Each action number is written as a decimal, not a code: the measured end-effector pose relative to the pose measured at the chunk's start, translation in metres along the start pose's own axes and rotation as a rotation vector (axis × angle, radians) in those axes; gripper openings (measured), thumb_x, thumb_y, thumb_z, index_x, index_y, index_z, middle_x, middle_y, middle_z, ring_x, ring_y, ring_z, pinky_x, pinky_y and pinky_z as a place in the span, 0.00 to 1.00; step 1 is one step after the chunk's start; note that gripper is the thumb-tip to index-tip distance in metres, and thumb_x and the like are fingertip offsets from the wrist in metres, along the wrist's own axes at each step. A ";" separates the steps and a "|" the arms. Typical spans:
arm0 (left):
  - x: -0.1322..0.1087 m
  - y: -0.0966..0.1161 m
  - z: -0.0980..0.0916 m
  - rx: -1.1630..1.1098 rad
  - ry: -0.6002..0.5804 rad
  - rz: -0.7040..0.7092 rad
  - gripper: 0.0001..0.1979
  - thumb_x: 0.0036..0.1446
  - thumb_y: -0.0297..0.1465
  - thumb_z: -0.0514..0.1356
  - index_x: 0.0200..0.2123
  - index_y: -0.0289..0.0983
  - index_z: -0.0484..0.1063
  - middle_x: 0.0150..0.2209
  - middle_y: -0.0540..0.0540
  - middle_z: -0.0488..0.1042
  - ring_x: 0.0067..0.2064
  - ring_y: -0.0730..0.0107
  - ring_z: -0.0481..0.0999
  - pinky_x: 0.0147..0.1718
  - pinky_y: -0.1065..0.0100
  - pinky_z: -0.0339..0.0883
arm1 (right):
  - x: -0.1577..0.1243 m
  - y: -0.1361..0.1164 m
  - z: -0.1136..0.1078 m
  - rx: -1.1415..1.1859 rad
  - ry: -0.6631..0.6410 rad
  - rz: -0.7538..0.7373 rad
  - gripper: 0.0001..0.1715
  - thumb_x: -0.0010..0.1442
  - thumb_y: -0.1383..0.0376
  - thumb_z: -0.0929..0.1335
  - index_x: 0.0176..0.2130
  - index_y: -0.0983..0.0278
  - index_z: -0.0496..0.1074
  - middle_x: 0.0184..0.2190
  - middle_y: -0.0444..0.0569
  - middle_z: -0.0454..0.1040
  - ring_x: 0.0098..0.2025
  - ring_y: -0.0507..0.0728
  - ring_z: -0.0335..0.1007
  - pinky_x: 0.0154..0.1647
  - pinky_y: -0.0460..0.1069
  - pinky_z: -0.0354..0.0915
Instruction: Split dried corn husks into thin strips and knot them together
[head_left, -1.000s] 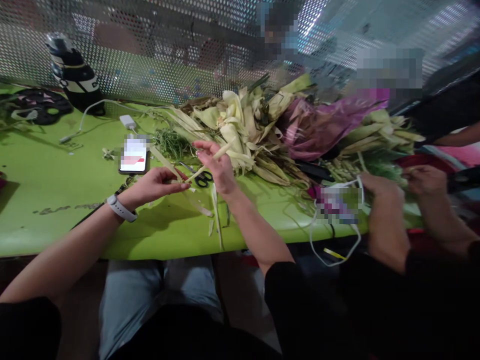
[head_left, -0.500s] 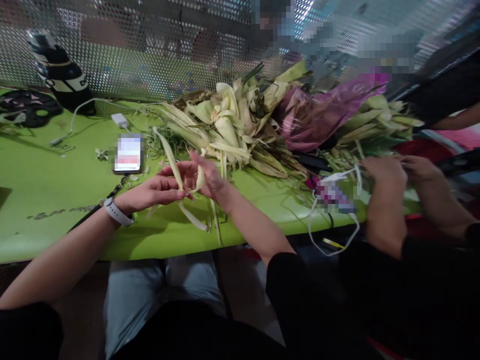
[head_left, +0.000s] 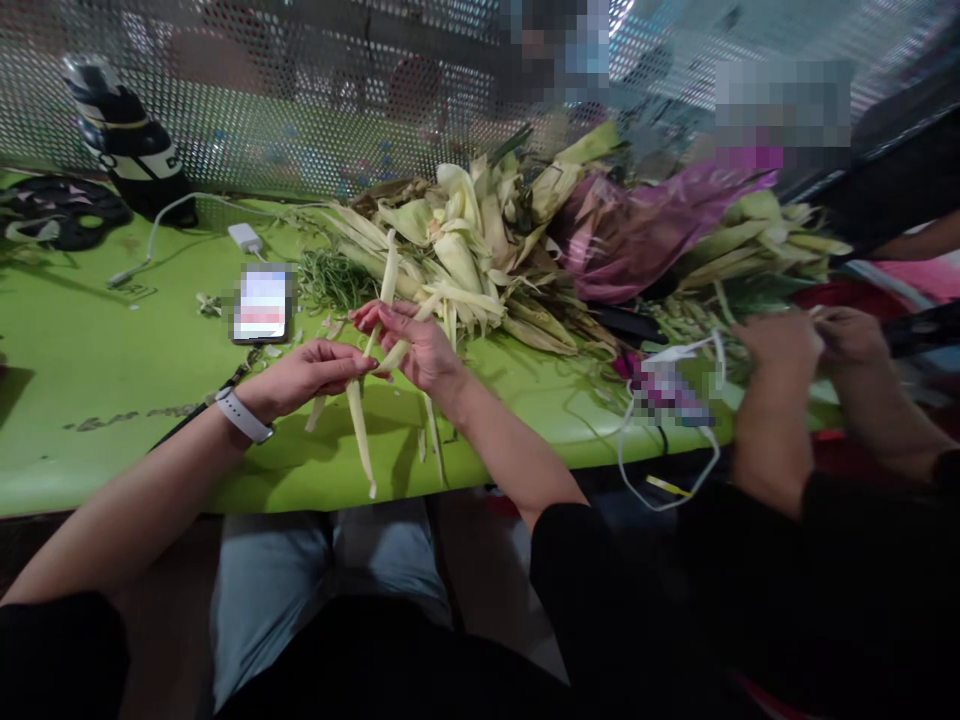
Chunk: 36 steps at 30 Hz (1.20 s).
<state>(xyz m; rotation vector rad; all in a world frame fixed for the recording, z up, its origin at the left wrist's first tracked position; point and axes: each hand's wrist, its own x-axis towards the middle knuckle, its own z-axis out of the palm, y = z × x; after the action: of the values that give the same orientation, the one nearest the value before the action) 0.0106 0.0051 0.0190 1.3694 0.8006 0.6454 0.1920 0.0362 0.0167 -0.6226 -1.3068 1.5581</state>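
Pale corn husk strips (head_left: pixel 361 430) cross one another between my two hands, above the green tabletop (head_left: pixel 165 400). My left hand (head_left: pixel 319 375), with a white watch band at the wrist, pinches the strips where they cross. One end points up towards the pile and another hangs down near the front edge. My right hand (head_left: pixel 424 345) is closed on a strip just right of the crossing, its thumb and fingers bent round it. Just beyond my hands lies a heap of corn husks (head_left: pixel 457 255).
A lit phone (head_left: pixel 261 305), a white adapter (head_left: pixel 244 238) with a cable and a dark bottle (head_left: pixel 139 150) stand or lie at left. A pink plastic bag (head_left: pixel 630 235) rests on the husks. At right, another person's hands (head_left: pixel 780 345) work near a white cord. Behind is a perforated metal screen.
The strips have turned: one end now stands straighter upward and the lower end hangs more steeply. My right hand's fingers have closed in on a strip, and my left hand stays pinched.
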 end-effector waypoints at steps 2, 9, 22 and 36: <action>0.002 -0.002 0.001 -0.040 0.029 0.010 0.16 0.56 0.42 0.65 0.32 0.34 0.81 0.16 0.54 0.57 0.18 0.81 0.52 0.16 0.72 0.41 | 0.000 -0.006 0.000 0.000 -0.021 0.070 0.17 0.56 0.50 0.72 0.31 0.62 0.76 0.38 0.49 0.79 0.45 0.57 0.76 0.45 0.53 0.74; 0.009 -0.006 -0.001 -0.247 0.301 0.097 0.14 0.54 0.41 0.65 0.34 0.35 0.78 0.20 0.51 0.67 0.20 0.78 0.65 0.19 0.73 0.59 | 0.010 -0.009 -0.013 -0.126 0.075 0.169 0.25 0.58 0.44 0.69 0.33 0.64 0.77 0.26 0.46 0.77 0.27 0.50 0.72 0.29 0.45 0.69; 0.016 -0.021 -0.010 -0.253 0.316 0.139 0.12 0.59 0.36 0.60 0.40 0.36 0.79 0.38 0.43 0.82 0.41 0.66 0.80 0.45 0.65 0.72 | 0.010 -0.006 -0.009 -0.228 0.159 0.038 0.21 0.54 0.49 0.73 0.25 0.63 0.72 0.20 0.40 0.71 0.24 0.47 0.67 0.29 0.43 0.66; 0.011 -0.011 -0.014 -0.062 0.225 0.126 0.11 0.54 0.34 0.66 0.40 0.36 0.79 0.37 0.42 0.82 0.38 0.66 0.81 0.41 0.64 0.73 | 0.015 -0.004 -0.012 0.029 0.181 0.346 0.22 0.61 0.50 0.69 0.26 0.64 0.69 0.18 0.40 0.70 0.18 0.46 0.66 0.22 0.43 0.66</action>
<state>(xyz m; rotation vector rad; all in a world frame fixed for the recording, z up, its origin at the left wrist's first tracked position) 0.0054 0.0213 0.0064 1.3128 0.8695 0.9280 0.1975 0.0545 0.0194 -0.9874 -1.0781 1.7471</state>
